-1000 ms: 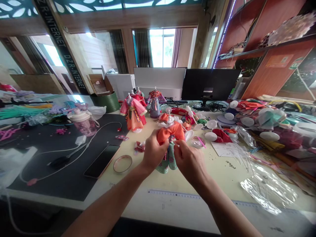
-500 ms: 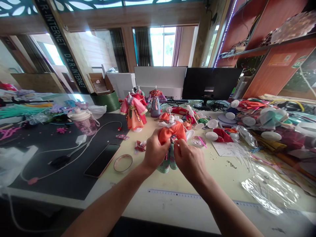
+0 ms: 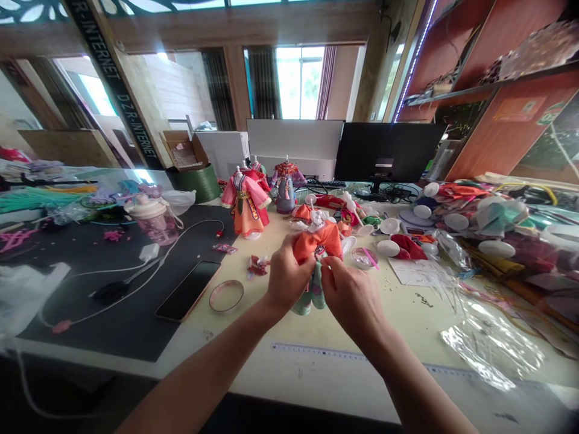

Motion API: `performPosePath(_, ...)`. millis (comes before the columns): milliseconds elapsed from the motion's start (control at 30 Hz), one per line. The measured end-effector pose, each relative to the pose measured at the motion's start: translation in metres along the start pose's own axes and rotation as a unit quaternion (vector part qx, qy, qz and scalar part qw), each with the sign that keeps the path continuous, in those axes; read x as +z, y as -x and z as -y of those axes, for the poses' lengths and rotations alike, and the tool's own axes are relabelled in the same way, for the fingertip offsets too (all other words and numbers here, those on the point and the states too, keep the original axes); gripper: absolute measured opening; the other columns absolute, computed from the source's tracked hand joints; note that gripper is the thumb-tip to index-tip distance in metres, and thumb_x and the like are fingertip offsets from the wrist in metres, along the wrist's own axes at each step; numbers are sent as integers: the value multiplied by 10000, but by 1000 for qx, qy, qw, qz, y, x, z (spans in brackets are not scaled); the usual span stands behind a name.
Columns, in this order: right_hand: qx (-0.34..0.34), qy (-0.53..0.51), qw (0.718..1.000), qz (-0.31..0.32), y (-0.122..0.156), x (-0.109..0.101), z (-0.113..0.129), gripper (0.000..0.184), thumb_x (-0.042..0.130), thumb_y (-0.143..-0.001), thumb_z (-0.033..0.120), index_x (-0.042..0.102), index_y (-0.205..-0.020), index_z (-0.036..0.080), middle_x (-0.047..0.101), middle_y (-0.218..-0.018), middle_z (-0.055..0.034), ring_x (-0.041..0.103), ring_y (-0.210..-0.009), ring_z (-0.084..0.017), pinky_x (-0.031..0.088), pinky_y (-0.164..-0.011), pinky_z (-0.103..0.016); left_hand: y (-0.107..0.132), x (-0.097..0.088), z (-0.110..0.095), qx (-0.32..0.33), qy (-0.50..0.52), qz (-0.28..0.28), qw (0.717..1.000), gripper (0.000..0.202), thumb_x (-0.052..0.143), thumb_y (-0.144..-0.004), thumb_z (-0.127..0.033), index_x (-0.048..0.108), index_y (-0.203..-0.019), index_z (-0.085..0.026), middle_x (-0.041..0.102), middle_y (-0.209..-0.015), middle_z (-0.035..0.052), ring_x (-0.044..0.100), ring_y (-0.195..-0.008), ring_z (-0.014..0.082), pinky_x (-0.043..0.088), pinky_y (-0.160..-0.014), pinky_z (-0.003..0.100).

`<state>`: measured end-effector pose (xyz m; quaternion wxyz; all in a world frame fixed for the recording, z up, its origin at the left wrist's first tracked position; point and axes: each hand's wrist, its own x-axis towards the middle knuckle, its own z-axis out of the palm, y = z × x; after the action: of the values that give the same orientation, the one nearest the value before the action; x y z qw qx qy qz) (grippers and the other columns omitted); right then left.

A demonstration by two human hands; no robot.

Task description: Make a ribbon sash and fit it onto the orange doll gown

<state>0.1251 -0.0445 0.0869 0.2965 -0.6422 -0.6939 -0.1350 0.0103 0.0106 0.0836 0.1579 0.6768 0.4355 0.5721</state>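
Between my hands is a small doll dress (image 3: 320,241) with an orange top, a patterned waist and a pale green flowered skirt. A white knob, like the top of a dress stand, shows above its collar. My left hand (image 3: 289,274) is closed around the dress's left side at the waist. My right hand (image 3: 350,289) is closed in a pinch at the front of the waist, beside the skirt; its fingertips are partly hidden, so what they pinch cannot be made out.
Dressed doll stands (image 3: 248,205) are at the back. A phone (image 3: 189,290), a tape ring (image 3: 226,296) and a pink bottle (image 3: 156,220) lie to the left. A ruler (image 3: 316,351) is in front. Plastic bags (image 3: 493,343) and piled doll clothes (image 3: 470,199) fill the right.
The view has shifted slightly. Both hands keep nearly the same place on the dress, with my right hand's fingers a little lower and more curled at the waist.
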Motion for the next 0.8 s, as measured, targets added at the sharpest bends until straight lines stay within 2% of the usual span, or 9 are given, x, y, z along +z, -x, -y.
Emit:
performPosePath(133,12,-37,999,-9,16,-4,-24,288,391,-884,305,650,-897,180,608,-517,-15,455,-414,-119,218,-472,-245,0,1,1,6,0,-7,1000,220,588,-727,-112,571,-937,-178,660,-817,28,634,-763,168,525,-734,298)
performPosePath(200,63,-43,997,25,21,-2,-47,298,385,-888,346,638,-899,189,609,-534,-12,479,-446,-130,260,-491,-246,0,1,2,10,7,1,1000,215,589,-731,-117,571,-936,-180,659,-811,22,634,-748,158,530,-726,288)
performPosePath(300,132,-49,981,135,26,6,-91,329,364,-899,378,611,-764,209,636,-645,-16,532,-538,-138,303,-518,-245,0,1,2,22,16,6,1000,258,587,-724,-101,566,-968,-181,660,-835,19,634,-759,149,535,-733,274)
performPosePath(400,134,-46,977,162,33,19,-131,341,385,-880,366,630,-710,200,651,-758,-41,566,-623,-150,349,-560,-254,-1,1,2,32,16,2,999,328,589,-720,-94,546,-1032,-187,660,-932,36,637,-859,167,530,-814,303)
performPosePath(467,137,-45,976,166,37,27,-148,277,426,-849,331,672,-835,204,664,-816,-49,582,-663,-157,371,-583,-258,-1,3,2,33,18,0,999,376,592,-722,-97,525,-1078,-195,656,-979,42,635,-903,177,527,-841,323)
performPosePath(533,137,-46,975,167,39,35,-158,265,446,-833,313,675,-915,205,673,-812,-43,587,-667,-161,381,-586,-259,-1,4,3,32,23,-1,999,415,593,-725,-100,503,-1117,-200,656,-991,44,638,-912,179,531,-837,325)
performPosePath(667,112,-53,980,156,39,46,-166,278,447,-843,318,672,-746,188,672,-772,-42,584,-662,-166,406,-605,-274,-1,4,4,27,25,-4,999,432,591,-739,-115,483,-1146,-209,661,-985,44,641,-919,183,529,-848,339)
performPosePath(733,93,-55,985,136,37,50,-166,261,472,-834,297,676,-721,180,678,-807,-66,596,-725,-189,432,-664,-307,0,5,4,22,23,-2,999,443,596,-742,-129,474,-1159,-214,660,-983,47,641,-923,192,529,-852,354)
performPosePath(800,76,-59,990,105,33,50,-162,215,501,-822,271,690,-784,177,684,-914,-99,603,-850,-230,447,-757,-371,1,6,4,22,26,-2,999,457,594,-746,-135,461,-1176,-216,651,-1011,55,634,-952,200,523,-870,367)
